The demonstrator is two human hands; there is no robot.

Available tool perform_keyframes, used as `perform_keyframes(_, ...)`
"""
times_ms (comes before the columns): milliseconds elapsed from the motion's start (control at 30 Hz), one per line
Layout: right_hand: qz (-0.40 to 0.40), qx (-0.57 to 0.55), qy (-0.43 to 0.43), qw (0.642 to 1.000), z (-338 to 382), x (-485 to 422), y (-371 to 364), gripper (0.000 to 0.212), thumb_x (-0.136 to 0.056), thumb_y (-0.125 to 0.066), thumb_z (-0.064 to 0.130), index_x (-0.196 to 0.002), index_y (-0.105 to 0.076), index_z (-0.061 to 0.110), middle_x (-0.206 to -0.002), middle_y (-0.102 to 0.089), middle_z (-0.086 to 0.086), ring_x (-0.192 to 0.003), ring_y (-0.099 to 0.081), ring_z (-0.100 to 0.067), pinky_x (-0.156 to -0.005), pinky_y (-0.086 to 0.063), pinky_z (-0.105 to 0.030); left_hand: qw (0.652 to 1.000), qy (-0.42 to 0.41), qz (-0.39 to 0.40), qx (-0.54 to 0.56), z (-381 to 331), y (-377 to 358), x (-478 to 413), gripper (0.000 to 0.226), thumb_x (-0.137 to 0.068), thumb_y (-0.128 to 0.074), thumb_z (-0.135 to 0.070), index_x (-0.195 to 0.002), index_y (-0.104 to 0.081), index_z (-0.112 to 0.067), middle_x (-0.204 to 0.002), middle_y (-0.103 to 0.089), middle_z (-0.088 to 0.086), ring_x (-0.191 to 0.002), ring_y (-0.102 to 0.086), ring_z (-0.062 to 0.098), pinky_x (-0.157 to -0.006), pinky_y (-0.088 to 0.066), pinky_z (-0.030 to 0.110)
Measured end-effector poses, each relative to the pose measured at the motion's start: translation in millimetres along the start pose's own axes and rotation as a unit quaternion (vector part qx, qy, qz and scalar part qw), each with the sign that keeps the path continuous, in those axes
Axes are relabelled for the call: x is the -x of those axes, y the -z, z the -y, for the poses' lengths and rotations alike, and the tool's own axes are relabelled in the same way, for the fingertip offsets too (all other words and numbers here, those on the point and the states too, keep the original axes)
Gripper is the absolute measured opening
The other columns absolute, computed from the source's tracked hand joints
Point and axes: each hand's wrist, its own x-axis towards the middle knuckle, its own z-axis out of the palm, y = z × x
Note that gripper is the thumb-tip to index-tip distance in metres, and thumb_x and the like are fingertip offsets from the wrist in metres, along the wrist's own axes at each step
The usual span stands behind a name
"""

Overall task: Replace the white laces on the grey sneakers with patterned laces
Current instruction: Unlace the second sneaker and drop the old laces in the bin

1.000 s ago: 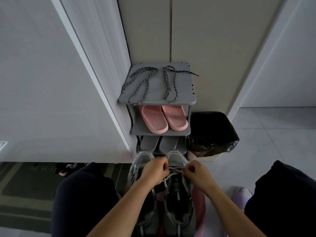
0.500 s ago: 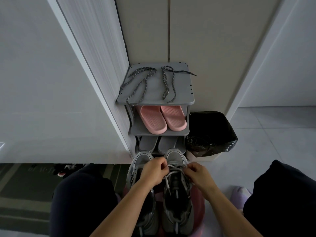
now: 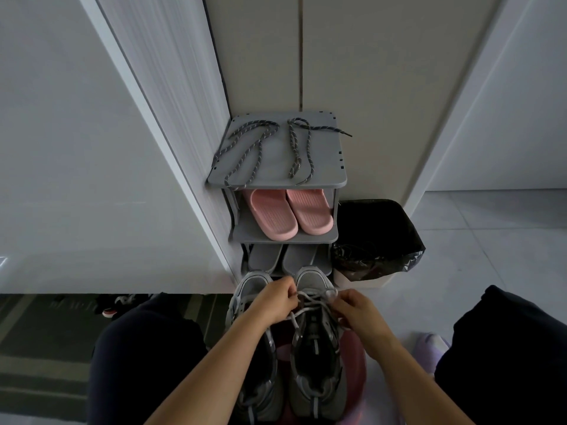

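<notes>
L hand (image 3: pixel 273 303) & R hand (image 3: pixel 359 312) each pinch the white lace (image 3: pixel 317 297) over the grey sneaker (image 3: pixel 313 279), at its 9 & 3 o'clock. The patterned laces (image 3: pixel 245 148) lie on rack top (image 3: pixel 276 167), 12 o'clock, well apart.

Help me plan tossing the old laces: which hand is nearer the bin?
Right. The right hand pinches the white lace close in front of the bin; the left hand pinches it farther left, across the sneaker.
</notes>
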Motion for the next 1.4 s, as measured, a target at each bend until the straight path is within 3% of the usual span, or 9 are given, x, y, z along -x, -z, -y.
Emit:
perform_keyframes(100,0.008,0.019,0.007,1.0,-6.9,-2.0,-3.3,0.011,-0.088,-0.061,0.014,-0.084,-0.06,0.004,-0.067,-0.054,-0.004,-0.057,-0.045,-0.012,-0.05,-0.035,-0.019,0.999,0.003,-0.005,0.033,3.0,-2.3,2.2,0.013,-0.092,-0.054,-0.018,-0.099,-0.058,-0.008,-0.09,-0.06,0.009,-0.079,-0.056,0.017,-0.062,-0.038,0.021)
perform_keyframes(200,-0.015,0.012,0.001,1.0,-9.7,-4.9,-5.7,0.019,-0.091,-0.057,0.018,-0.077,-0.058,0.004,-0.064,-0.052,-0.005,-0.057,-0.043,-0.014,-0.053,-0.035,-0.023,0.999,0.002,-0.016,0.037,3.1,-5.2,4.8,0.005,-0.09,-0.053,-0.016,-0.086,-0.054,-0.015,-0.083,-0.057,0.005,-0.072,-0.052,0.019,-0.062,-0.036,0.023)
perform_keyframes(333,-0.029,-0.063,-0.028,0.997,-2.2,-2.5,12.2,0.021,-0.096,-0.045,0.011,-0.078,-0.055,0.005,-0.069,-0.056,-0.006,-0.064,-0.053,-0.015,-0.061,-0.043,-0.024,0.998,0.027,-0.055,-0.023,6.5,11.5,1.1,0.031,-0.087,-0.055,-0.016,-0.064,-0.035,-0.022,-0.067,-0.046,-0.003,-0.061,-0.044,0.014,-0.057,-0.035,0.026)
perform_keyframes(433,-0.027,-0.024,-0.016,0.999,-5.1,-1.5,17.5,0.019,-0.096,-0.045,0.015,-0.085,-0.055,0.004,-0.079,-0.061,-0.01,-0.067,-0.055,-0.013,-0.06,-0.043,-0.02,0.999,0.018,-0.018,-0.045,4.7,15.2,0.5,0.03,-0.088,-0.056,-0.019,-0.067,-0.035,-0.022,-0.069,-0.044,-0.004,-0.06,-0.04,0.01,-0.056,-0.032,0.024)
perform_keyframes(567,-0.024,0.058,0.022,0.998,-10.6,-3.2,2.8,0.015,-0.09,-0.057,0.021,-0.089,-0.061,0.007,-0.081,-0.062,-0.003,-0.072,-0.055,-0.01,-0.062,-0.042,-0.016,0.999,0.04,-0.002,-0.005,-0.7,2.9,0.3,0.014,-0.093,-0.052,-0.025,-0.088,-0.044,-0.014,-0.076,-0.049,0.0,-0.074,-0.049,0.018,-0.065,-0.037,0.03)
perform_keyframes(700,-0.027,0.05,0.057,0.997,-12.9,-0.7,-6.0,0.017,-0.088,-0.059,0.006,-0.074,-0.06,0.016,-0.071,-0.062,0.004,-0.072,-0.058,-0.011,-0.056,-0.042,-0.004,0.998,0.045,-0.041,-0.022,-1.6,-6.5,2.4,0.018,-0.094,-0.048,-0.025,-0.082,-0.044,-0.012,-0.097,-0.063,0.015,-0.093,-0.059,0.032,-0.07,-0.042,0.033)
perform_keyframes(867,-0.115,-0.041,0.029,0.992,-12.9,-0.2,16.8,0.015,-0.088,-0.052,0.0,-0.073,-0.053,0.0,-0.07,-0.05,-0.012,-0.062,-0.043,-0.018,-0.042,-0.033,-0.007,0.988,0.038,-0.128,-0.072,14.4,18.7,3.7,0.017,-0.095,-0.044,-0.02,-0.078,-0.045,-0.018,-0.072,-0.053,-0.002,-0.069,-0.054,0.017,-0.062,-0.044,0.033)
perform_keyframes(1133,-0.043,0.061,0.064,0.995,-11.2,-6.9,-7.3,0.008,-0.089,-0.059,0.015,-0.088,-0.064,0.009,-0.087,-0.068,-0.007,-0.086,-0.062,-0.019,-0.081,-0.046,-0.029,0.994,0.018,-0.106,-0.023,-6.7,-11.7,8.6,0.016,-0.095,-0.046,-0.022,-0.097,-0.055,-0.008,-0.1,-0.065,0.009,-0.09,-0.059,0.025,-0.072,-0.044,0.034)
perform_keyframes(1400,-0.073,0.091,0.081,0.99,-20.6,3.1,-6.6,0.022,-0.092,-0.054,0.015,-0.07,-0.054,0.012,-0.068,-0.058,-0.002,-0.066,-0.052,-0.013,-0.057,-0.04,-0.012,0.989,0.022,-0.138,-0.043,-10.9,-29.5,23.1,0.012,-0.094,-0.045,-0.014,-0.095,-0.056,-0.009,-0.099,-0.066,0.011,-0.091,-0.061,0.029,-0.066,-0.041,0.032)
